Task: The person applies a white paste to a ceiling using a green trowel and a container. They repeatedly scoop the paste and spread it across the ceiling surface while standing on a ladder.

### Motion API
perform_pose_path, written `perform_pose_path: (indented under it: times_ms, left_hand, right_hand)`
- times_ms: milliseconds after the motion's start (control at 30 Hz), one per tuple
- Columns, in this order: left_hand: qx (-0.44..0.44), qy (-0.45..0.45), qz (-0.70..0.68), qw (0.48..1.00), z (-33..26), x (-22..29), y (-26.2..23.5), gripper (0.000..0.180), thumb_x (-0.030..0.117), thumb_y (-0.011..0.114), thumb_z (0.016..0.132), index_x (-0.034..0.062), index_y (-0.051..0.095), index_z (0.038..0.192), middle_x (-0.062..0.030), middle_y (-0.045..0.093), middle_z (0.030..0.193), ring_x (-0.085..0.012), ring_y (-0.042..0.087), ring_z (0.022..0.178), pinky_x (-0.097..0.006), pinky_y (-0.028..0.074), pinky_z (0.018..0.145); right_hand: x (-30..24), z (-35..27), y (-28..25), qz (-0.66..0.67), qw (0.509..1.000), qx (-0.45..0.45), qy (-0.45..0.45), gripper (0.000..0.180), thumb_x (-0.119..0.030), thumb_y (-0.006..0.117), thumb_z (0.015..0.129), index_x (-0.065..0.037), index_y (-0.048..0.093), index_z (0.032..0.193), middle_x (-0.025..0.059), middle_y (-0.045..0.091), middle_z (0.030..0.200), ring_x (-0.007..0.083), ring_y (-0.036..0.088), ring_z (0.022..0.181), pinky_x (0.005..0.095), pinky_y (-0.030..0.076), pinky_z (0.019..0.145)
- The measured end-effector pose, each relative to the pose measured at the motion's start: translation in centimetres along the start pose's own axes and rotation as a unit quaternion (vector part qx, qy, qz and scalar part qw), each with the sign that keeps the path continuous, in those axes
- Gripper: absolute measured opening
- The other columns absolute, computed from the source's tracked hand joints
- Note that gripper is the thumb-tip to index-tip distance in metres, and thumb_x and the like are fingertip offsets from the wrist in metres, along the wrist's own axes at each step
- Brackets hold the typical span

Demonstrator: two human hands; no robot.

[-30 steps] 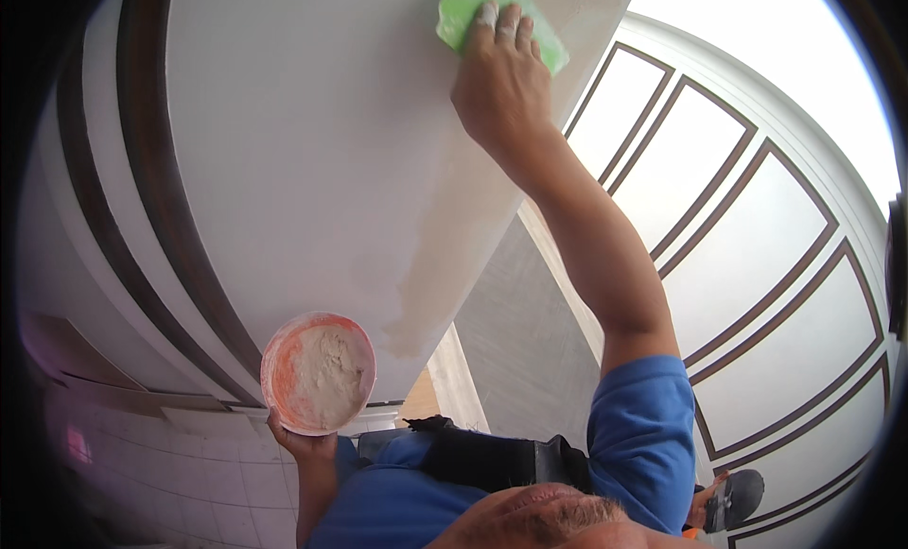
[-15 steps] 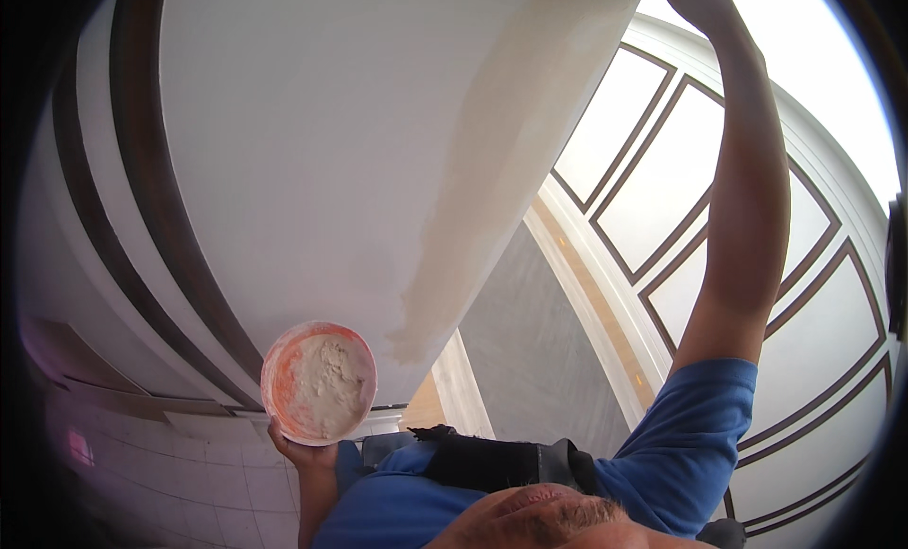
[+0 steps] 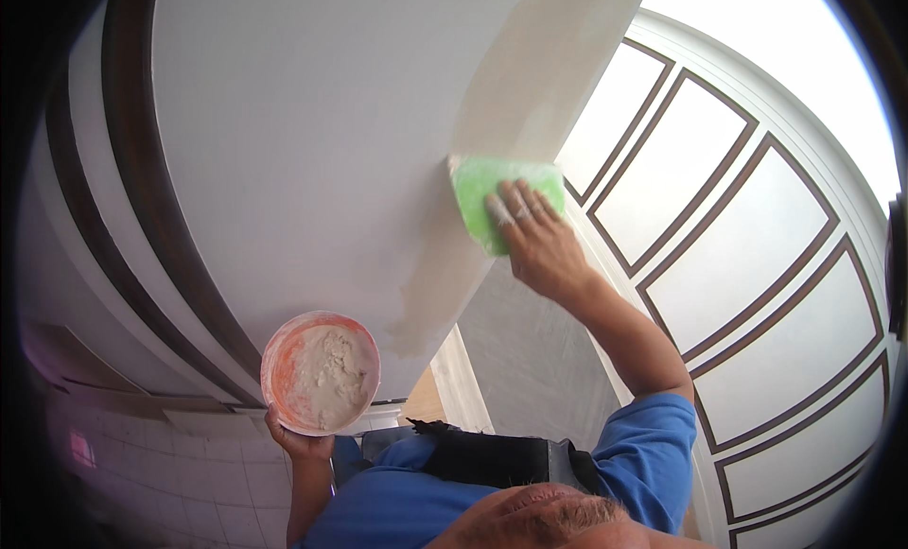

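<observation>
My right hand [image 3: 547,251] grips a flat green plastic spreader [image 3: 487,194], its far edge laid against the white wall [image 3: 303,142]. White smears coat some of the fingers. Under and around the spreader runs a beige strip of filler [image 3: 530,67] along the wall's right-hand edge, reaching down toward the bottom corner. Low on the left, my left hand [image 3: 301,440] supports an orange-red bowl [image 3: 281,365] from beneath and by its near rim. Thick off-white filler [image 3: 331,374] lies lumpy inside the bowl.
Dark trim strips [image 3: 142,171] curve down the wall's left side. To the right, beyond the wall's edge, stands a white panelled surface with dark mouldings [image 3: 757,294]. A grey floor area [image 3: 530,350] shows through the gap, and pale tiles [image 3: 208,483] lie at lower left.
My right arm has come down from the top of the view to mid-wall, bringing the green spreader into sight on the filler strip. The bowl has barely moved.
</observation>
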State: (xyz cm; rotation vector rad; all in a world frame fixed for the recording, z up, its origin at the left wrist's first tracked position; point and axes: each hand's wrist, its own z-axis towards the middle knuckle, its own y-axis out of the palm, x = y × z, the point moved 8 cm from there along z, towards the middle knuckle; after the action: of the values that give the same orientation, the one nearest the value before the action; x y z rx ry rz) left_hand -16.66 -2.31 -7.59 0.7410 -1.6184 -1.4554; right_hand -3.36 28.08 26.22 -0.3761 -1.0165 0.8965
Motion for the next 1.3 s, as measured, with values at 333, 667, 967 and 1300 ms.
perform_pose_path:
  times_ms: [333, 667, 967, 1300]
  left_hand:
    - [0.006, 0.017, -0.007, 1.000, -0.2, 0.2, -0.9, 0.074, 0.049, 0.060, 0.090, 0.0112, 0.043, 0.151, -0.0121, 0.044, 0.156, -0.0357, 0.041, 0.143, -0.055, 0.035, 0.118]
    - [-0.006, 0.028, -0.011, 1.000, 0.6, -0.9, 0.5, 0.077, 0.049, 0.058, 0.089, 0.0096, 0.040, 0.152, -0.0135, 0.042, 0.156, -0.0359, 0.040, 0.143, -0.054, 0.036, 0.117]
    - [0.042, 0.064, -0.026, 0.997, -0.9, -0.1, -2.9, 0.076, 0.053, 0.060, 0.089, 0.0127, 0.044, 0.150, -0.0107, 0.045, 0.155, -0.0355, 0.042, 0.142, -0.057, 0.037, 0.115]
    - [0.007, 0.061, -0.021, 0.998, 1.3, -1.2, -2.8, 0.077, 0.055, 0.059, 0.088, 0.0135, 0.043, 0.151, -0.0104, 0.044, 0.156, -0.0351, 0.041, 0.143, -0.057, 0.038, 0.115]
  right_hand:
    - [16.4, 8.3, -19.4, 0.110, 0.948, 0.247, 0.170, 0.032, -0.026, 0.057, 0.102, 0.004, 0.066, 0.110, 0.0197, 0.066, 0.073, 0.0252, 0.064, 0.063, 0.0410, 0.051, 0.062]
    - [30.2, 25.2, -29.9, -0.092, 0.870, 0.413, 0.254, 0.024, -0.007, 0.051, 0.091, 0.005, 0.068, 0.103, 0.0237, 0.071, 0.091, 0.0329, 0.069, 0.077, 0.0456, 0.056, 0.070]
    - [12.1, 23.0, -19.1, 0.098, 0.948, 0.189, 0.237, 0.034, 0.003, 0.047, 0.094, 0.013, 0.061, 0.123, 0.0330, 0.069, 0.108, 0.0368, 0.073, 0.088, 0.0421, 0.062, 0.071]
    - [31.3, 20.7, -32.0, -0.083, 0.930, 0.288, 0.211, 0.040, -0.002, 0.046, 0.093, 0.003, 0.064, 0.128, 0.0289, 0.067, 0.124, 0.0380, 0.065, 0.117, 0.0435, 0.049, 0.101]
